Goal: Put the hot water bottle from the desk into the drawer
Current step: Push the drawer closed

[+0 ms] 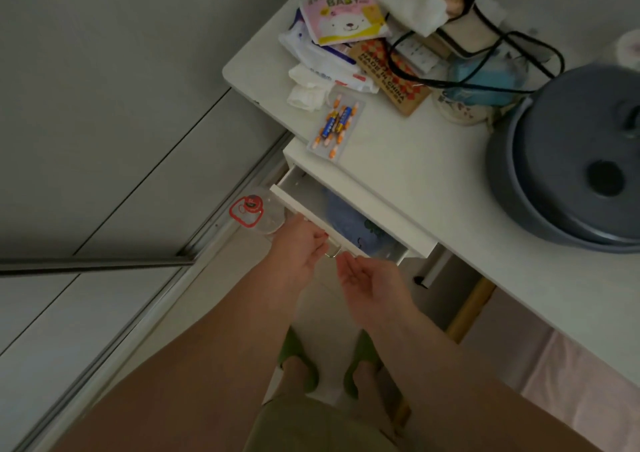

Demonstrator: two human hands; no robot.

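Note:
The white drawer point(304, 209) under the white desk point(433, 174) is pulled partly out. Inside it lies a blue soft item with a dark print point(349, 221), which looks like the hot water bottle; the desk top hides its far part. My left hand point(299, 247) has its fingers curled on the drawer front, next to the small metal handle point(333, 252). Just right of that handle, my right hand point(369, 278) is held palm up, fingers apart and holding nothing.
On the desk are a pack of batteries point(336, 126), tissue and wipe packs point(343, 18), a black cord point(485, 53) over a light blue item, and a big grey round lidded appliance point(571, 157). A clear bottle point(256, 214) stands on the floor beside the sliding-door track.

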